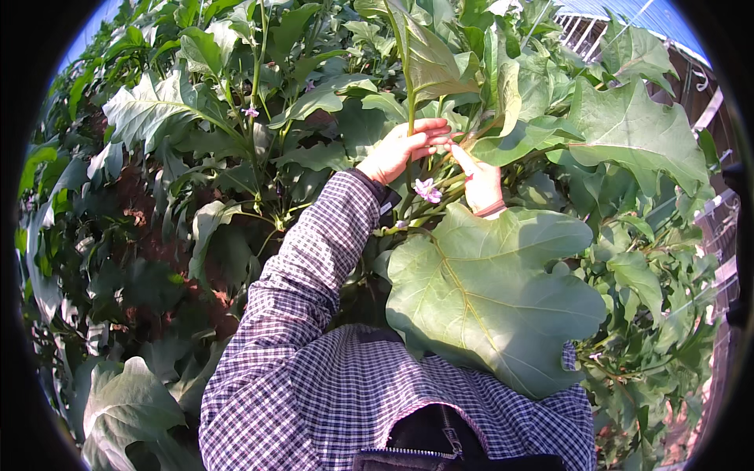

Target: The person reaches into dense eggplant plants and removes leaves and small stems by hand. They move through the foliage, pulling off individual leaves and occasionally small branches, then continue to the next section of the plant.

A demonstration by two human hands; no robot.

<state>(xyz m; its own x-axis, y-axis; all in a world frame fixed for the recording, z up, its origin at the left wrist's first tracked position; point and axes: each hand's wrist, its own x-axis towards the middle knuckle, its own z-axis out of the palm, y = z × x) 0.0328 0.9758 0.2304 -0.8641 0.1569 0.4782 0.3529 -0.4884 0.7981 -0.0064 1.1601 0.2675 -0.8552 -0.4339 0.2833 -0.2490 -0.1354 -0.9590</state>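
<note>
My left hand [402,151] reaches in among the eggplant leaves, its fingers stretched out to the right. An upright green stem [410,94] runs down to it by the thumb and index finger. Close by on the right, my right hand [482,187] points a finger up and left, its tip near the left fingertips. The rest of its fingers are curled or hidden, so what they hold cannot be made out. A purple flower [427,191] hangs between the hands. Below the right hand a broad eggplant leaf [487,298] covers my right forearm.
Dense eggplant plants surround me. Large leaves [636,129] spread at the right, and another leaf [161,102] stands out at the upper left. Reddish soil [208,302] shows between plants. Pale slats [581,38] and blue covering [667,22] appear at the upper right.
</note>
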